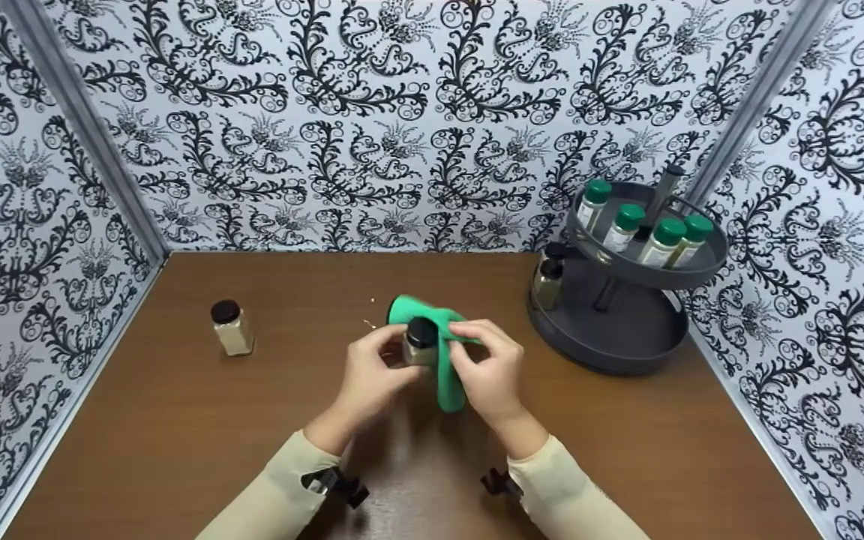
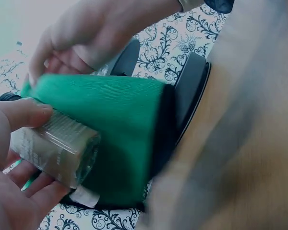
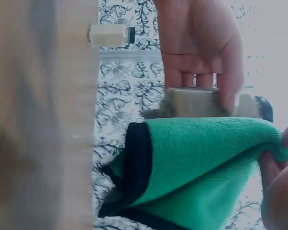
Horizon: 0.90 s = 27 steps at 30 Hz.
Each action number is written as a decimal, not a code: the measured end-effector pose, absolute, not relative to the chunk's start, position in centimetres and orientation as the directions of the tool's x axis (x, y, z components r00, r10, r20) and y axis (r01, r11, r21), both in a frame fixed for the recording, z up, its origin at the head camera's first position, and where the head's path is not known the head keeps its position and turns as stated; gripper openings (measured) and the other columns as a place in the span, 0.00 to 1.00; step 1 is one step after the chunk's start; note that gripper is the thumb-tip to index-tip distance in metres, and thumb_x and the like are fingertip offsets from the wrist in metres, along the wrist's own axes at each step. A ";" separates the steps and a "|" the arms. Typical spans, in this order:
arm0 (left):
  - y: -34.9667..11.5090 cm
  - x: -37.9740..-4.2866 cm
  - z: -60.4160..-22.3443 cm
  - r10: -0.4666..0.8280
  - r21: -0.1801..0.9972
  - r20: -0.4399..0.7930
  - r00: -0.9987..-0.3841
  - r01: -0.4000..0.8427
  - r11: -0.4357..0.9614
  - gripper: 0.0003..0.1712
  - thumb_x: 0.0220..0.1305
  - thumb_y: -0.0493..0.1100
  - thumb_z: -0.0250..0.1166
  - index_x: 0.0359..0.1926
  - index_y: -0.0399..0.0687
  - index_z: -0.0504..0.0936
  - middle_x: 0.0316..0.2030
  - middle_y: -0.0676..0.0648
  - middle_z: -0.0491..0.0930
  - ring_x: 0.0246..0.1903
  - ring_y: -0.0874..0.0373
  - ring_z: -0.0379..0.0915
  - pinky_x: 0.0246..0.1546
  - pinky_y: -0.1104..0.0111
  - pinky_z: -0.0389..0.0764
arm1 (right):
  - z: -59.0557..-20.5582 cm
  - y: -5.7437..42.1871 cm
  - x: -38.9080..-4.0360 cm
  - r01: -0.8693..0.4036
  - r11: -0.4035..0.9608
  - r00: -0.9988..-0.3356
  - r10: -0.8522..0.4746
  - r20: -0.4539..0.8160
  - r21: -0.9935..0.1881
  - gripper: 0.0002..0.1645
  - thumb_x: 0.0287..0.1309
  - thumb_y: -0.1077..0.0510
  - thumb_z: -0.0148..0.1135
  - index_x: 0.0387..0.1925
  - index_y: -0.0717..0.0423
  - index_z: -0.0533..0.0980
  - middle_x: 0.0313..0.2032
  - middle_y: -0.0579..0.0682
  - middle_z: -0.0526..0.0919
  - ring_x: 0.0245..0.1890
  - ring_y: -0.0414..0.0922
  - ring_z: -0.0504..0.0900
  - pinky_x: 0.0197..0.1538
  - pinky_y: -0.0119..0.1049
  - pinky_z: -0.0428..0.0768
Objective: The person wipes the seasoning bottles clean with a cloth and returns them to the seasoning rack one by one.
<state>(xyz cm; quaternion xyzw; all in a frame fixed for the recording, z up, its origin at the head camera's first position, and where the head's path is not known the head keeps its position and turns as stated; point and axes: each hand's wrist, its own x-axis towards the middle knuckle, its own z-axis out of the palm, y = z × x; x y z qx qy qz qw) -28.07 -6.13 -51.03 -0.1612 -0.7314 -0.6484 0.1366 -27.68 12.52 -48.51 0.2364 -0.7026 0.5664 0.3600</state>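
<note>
Near the middle of the table my left hand [image 1: 374, 371] grips a black-capped spice jar [image 1: 421, 346], thumb on one side and fingers on the other. In the left wrist view the jar [image 2: 57, 148] is clear glass with a printed label and pale contents. My right hand [image 1: 490, 367] pinches a green cloth [image 1: 451, 375] with dark edging against the jar's right side. In the right wrist view the cloth [image 3: 197, 163] hangs in folds from the pinching fingers, covering part of the jar [image 3: 197, 101].
Another black-capped jar [image 1: 234, 328] stands on the table at left. At right is a two-tier dark turntable rack [image 1: 612, 360]; several green-capped jars [image 1: 627, 225] stand on its upper tier, and dark-capped jars [image 1: 549, 283] below. Small crumbs [image 1: 369, 324] lie behind the left hand. Patterned walls enclose the table.
</note>
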 end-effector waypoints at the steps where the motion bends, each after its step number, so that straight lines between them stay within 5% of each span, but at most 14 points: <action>1: -6.1 -28.1 -51.0 0.061 0.905 0.406 -0.912 0.410 0.110 0.27 0.48 0.32 0.81 0.52 0.48 0.89 0.41 0.46 0.90 0.41 0.56 0.87 0.44 0.65 0.90 | -48.4 12.5 -27.6 -0.772 0.244 -0.587 0.079 0.806 -0.586 0.14 0.52 0.77 0.72 0.38 0.60 0.90 0.37 0.58 0.91 0.39 0.48 0.91 0.43 0.28 0.88; 4: -6.0 -28.1 -50.9 0.040 0.903 0.412 -0.910 0.414 0.118 0.26 0.48 0.31 0.80 0.52 0.47 0.89 0.41 0.45 0.90 0.41 0.55 0.88 0.45 0.63 0.91 | -48.3 12.4 -27.6 -0.801 0.266 -0.544 0.054 0.837 -0.537 0.15 0.52 0.77 0.73 0.39 0.59 0.90 0.38 0.57 0.91 0.41 0.50 0.91 0.45 0.30 0.89; 11: -6.4 -27.8 -50.2 -0.023 0.887 0.458 -0.889 0.455 0.080 0.29 0.49 0.35 0.84 0.54 0.48 0.89 0.46 0.46 0.90 0.45 0.54 0.88 0.48 0.63 0.90 | -49.0 12.9 -28.7 -0.494 0.407 -0.859 -0.097 0.502 -0.768 0.11 0.55 0.71 0.71 0.36 0.55 0.90 0.36 0.50 0.92 0.36 0.42 0.90 0.41 0.38 0.90; 14: -6.6 -27.7 -50.2 -0.020 0.886 0.458 -0.888 0.455 0.094 0.30 0.49 0.37 0.85 0.56 0.50 0.88 0.48 0.47 0.90 0.45 0.56 0.88 0.49 0.65 0.89 | -49.1 13.0 -29.0 -0.404 0.439 -0.912 -0.121 0.392 -0.803 0.10 0.54 0.70 0.71 0.36 0.55 0.90 0.36 0.52 0.93 0.36 0.42 0.90 0.41 0.37 0.89; 18: -6.7 -28.0 -50.5 0.011 0.891 0.445 -0.896 0.444 0.100 0.30 0.49 0.35 0.84 0.56 0.49 0.88 0.46 0.46 0.90 0.45 0.56 0.88 0.48 0.64 0.89 | -48.6 13.0 -28.6 -0.426 0.321 -0.901 -0.069 0.428 -0.846 0.10 0.55 0.71 0.70 0.37 0.58 0.90 0.37 0.55 0.92 0.36 0.38 0.89 0.41 0.31 0.88; 23: -6.5 -28.0 -50.8 0.088 0.905 0.396 -0.914 0.404 0.132 0.29 0.47 0.32 0.82 0.54 0.46 0.89 0.42 0.45 0.90 0.42 0.57 0.87 0.44 0.66 0.89 | -47.5 13.2 -27.6 -0.613 0.105 -0.784 0.043 0.619 -0.783 0.12 0.54 0.76 0.70 0.39 0.65 0.89 0.38 0.62 0.90 0.38 0.37 0.88 0.41 0.29 0.88; 27: -6.4 -27.9 -50.7 0.105 0.901 0.382 -0.918 0.395 0.177 0.28 0.46 0.32 0.80 0.52 0.46 0.89 0.40 0.46 0.89 0.40 0.58 0.85 0.43 0.65 0.89 | -47.2 13.5 -27.4 -0.677 0.111 -0.730 0.026 0.683 -0.727 0.13 0.54 0.77 0.71 0.40 0.64 0.89 0.38 0.61 0.90 0.40 0.39 0.89 0.40 0.31 0.89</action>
